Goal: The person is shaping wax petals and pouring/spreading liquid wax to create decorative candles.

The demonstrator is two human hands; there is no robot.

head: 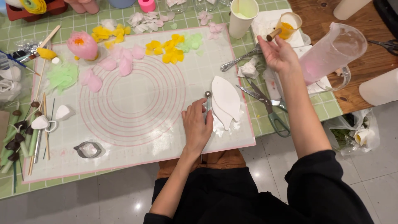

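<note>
White petal cutouts lying at 3 o'clock on the ringed mat, ball tool right beside them.

Left hand is closed around the ball tool's handle, its ball tip touching the petals' left edge. Right hand hangs open and holds nothing, up at 1 o'clock near the yellow cup and frosted jug. Scissors sit just off the mat on the bench; a pink flower is at 10 o'clock.
</note>
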